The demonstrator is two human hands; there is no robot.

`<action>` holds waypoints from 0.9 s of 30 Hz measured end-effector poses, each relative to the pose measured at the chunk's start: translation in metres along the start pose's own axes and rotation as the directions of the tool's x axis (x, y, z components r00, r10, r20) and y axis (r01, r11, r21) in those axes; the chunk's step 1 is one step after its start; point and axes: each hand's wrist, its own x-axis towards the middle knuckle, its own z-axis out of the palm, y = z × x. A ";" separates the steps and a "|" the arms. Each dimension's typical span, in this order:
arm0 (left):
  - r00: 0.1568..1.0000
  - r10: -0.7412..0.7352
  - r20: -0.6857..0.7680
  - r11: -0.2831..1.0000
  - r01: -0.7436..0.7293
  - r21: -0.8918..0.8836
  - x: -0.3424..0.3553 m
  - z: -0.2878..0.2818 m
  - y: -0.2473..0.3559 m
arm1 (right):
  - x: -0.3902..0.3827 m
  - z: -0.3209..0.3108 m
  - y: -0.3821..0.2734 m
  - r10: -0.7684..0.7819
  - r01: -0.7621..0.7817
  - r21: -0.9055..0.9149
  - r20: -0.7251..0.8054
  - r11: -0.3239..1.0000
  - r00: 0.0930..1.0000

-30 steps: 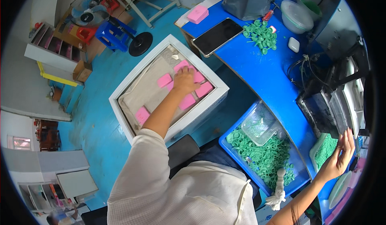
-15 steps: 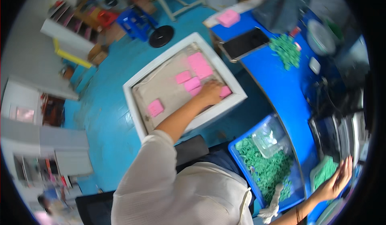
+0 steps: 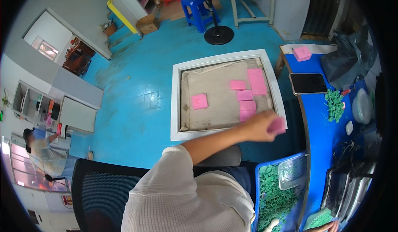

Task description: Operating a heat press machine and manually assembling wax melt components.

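Note:
My left hand point(image 3: 263, 126) is closed round a pink block point(image 3: 277, 126), lifted over the near right corner of a white-framed, cloth-lined tray point(image 3: 215, 91). Inside the tray lie several other pink blocks: one alone at the left point(image 3: 199, 101), others grouped at the right, with a longer pink piece point(image 3: 257, 82) by the far right side. Only part of my right hand point(image 3: 329, 227) shows at the lower right edge, beside a container of small green pieces point(image 3: 318, 218); its grip is not clear.
A blue bin point(image 3: 258, 190) of green ring-like pieces, with a clear plastic box point(image 3: 291, 174), stands by my lap. The blue table point(image 3: 309, 107) holds a phone-like dark slab point(image 3: 309, 83), a pink block stack point(image 3: 302, 53) and green pieces point(image 3: 334, 105). Another person point(image 3: 45, 153) is far left.
My left hand has come up from the tray's near right corner, bringing a pink block out to the right. My right hand has dropped mostly out of view. The view has turned.

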 end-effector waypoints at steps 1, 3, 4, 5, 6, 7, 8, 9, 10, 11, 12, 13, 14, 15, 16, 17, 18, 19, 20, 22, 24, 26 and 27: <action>0.997 0.079 0.019 0.993 -0.077 -0.084 -0.009 0.006 0.021 | -0.018 0.009 -0.006 0.126 -0.153 0.216 0.132 0.964 0.983; 0.950 0.310 0.024 0.923 -0.295 -0.249 -0.023 0.014 0.063 | -0.048 0.024 -0.021 0.266 -0.488 0.517 0.444 0.703 0.855; 0.915 0.404 -0.021 0.887 -0.397 -0.237 -0.028 0.022 0.077 | -0.044 0.035 -0.052 0.206 -0.576 0.578 0.580 0.578 0.788; 0.891 0.449 -0.074 0.847 -0.450 -0.284 -0.031 0.036 0.088 | -0.042 0.044 -0.086 0.132 -0.667 0.601 0.691 0.440 0.710; 0.878 0.476 -0.056 0.822 -0.467 -0.325 -0.034 0.040 0.101 | -0.048 0.047 -0.099 0.102 -0.773 0.577 0.780 0.264 0.617; 0.849 0.526 -0.054 0.770 -0.502 -0.392 -0.036 0.046 0.112 | -0.053 0.046 -0.110 0.060 -0.853 0.515 0.852 0.088 0.521; 0.841 0.539 -0.051 0.757 -0.510 -0.409 -0.041 0.060 0.117 | -0.043 0.042 -0.146 0.223 -0.861 0.509 0.840 -0.002 0.495; 0.827 0.559 -0.057 0.728 -0.523 -0.442 -0.044 0.067 0.124 | -0.040 0.033 -0.141 0.087 -0.855 0.494 0.869 -0.155 0.487; 0.828 0.560 -0.010 0.741 -0.507 -0.440 -0.047 0.072 0.127 | -0.037 0.024 -0.140 0.107 -0.864 0.492 0.870 -0.108 0.482; 0.819 0.574 -0.001 0.725 -0.508 -0.464 -0.046 0.071 0.132 | -0.037 0.016 -0.136 0.143 -0.869 0.489 0.867 -0.068 0.477; 0.837 0.522 0.161 0.737 -0.348 -0.579 -0.044 0.063 0.136 | -0.046 0.016 -0.126 0.128 -0.863 0.503 0.854 0.048 0.504; 0.810 0.484 0.331 0.731 -0.167 -0.661 -0.044 0.061 0.140 | -0.056 0.013 -0.115 0.122 -0.846 0.507 0.841 0.165 0.527; 0.814 0.450 0.367 0.707 -0.074 -0.703 -0.047 0.070 0.141 | -0.048 0.006 -0.134 0.246 -0.817 0.458 0.796 0.351 0.553; 0.803 0.432 0.411 0.691 -0.001 -0.723 -0.048 0.069 0.139 | -0.037 0.001 -0.150 0.291 -0.795 0.398 0.778 0.457 0.557; 0.801 0.437 0.410 0.690 -0.006 -0.724 -0.049 0.071 0.137 | -0.039 0.001 -0.153 0.320 -0.799 0.396 0.764 0.452 0.560; 0.796 0.445 0.410 0.685 -0.008 -0.728 -0.051 0.073 0.137 | -0.035 -0.004 -0.150 0.289 -0.811 0.318 0.819 0.491 0.496; 0.792 0.411 0.451 0.675 0.068 -0.735 -0.052 0.072 0.140 | -0.031 -0.006 -0.151 0.242 -0.749 0.366 0.790 0.552 0.564; 0.782 0.375 0.498 0.665 0.148 -0.732 -0.054 0.070 0.142 | -0.029 -0.007 -0.145 0.176 -0.671 0.396 0.767 0.627 0.617; 0.779 0.355 0.517 0.666 0.177 -0.724 -0.057 0.071 0.144 | -0.027 -0.010 -0.143 0.188 -0.641 0.374 0.749 0.671 0.635; 0.767 0.383 0.515 0.678 0.146 -0.721 -0.057 0.074 0.141 | -0.022 -0.015 -0.142 0.189 -0.677 0.462 0.730 0.573 0.657; 0.734 0.453 0.506 0.693 0.068 -0.718 -0.054 0.081 0.137 | -0.027 -0.019 -0.129 0.168 -0.667 0.483 0.725 0.568 0.668; 0.693 0.472 0.544 0.639 0.156 -0.753 -0.049 0.087 0.144 | -0.027 -0.028 -0.120 0.226 -0.696 0.463 0.720 0.548 0.656; 0.676 0.483 0.556 0.624 0.179 -0.760 -0.048 0.088 0.146 | -0.028 -0.031 -0.117 0.245 -0.727 0.481 0.725 0.490 0.644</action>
